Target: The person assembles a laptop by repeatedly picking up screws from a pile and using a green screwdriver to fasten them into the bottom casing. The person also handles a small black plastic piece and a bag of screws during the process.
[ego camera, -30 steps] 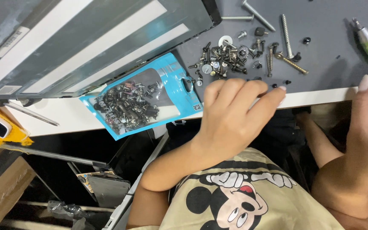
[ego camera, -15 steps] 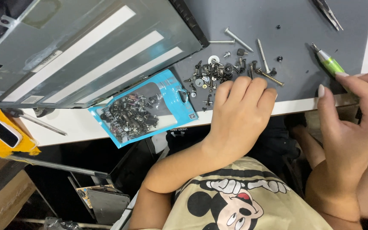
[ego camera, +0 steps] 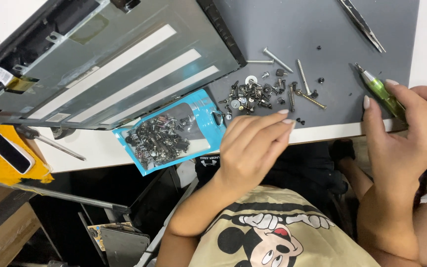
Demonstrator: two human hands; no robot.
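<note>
Grey matting covered the white table (ego camera: 100,151) where you worked. Your left hand (ego camera: 253,148) hovered at the near edge, fingers loosely together and holding nothing, just near of the loose pile of small dark metal screws (ego camera: 253,94). Your right hand (ego camera: 411,133) was clamped on the green-handled screwdriver (ego camera: 379,89) at the right edge. Left of the pile lay the blue plastic bag of screws (ego camera: 166,133), and beyond it the grey metal panel (ego camera: 119,59).
</note>
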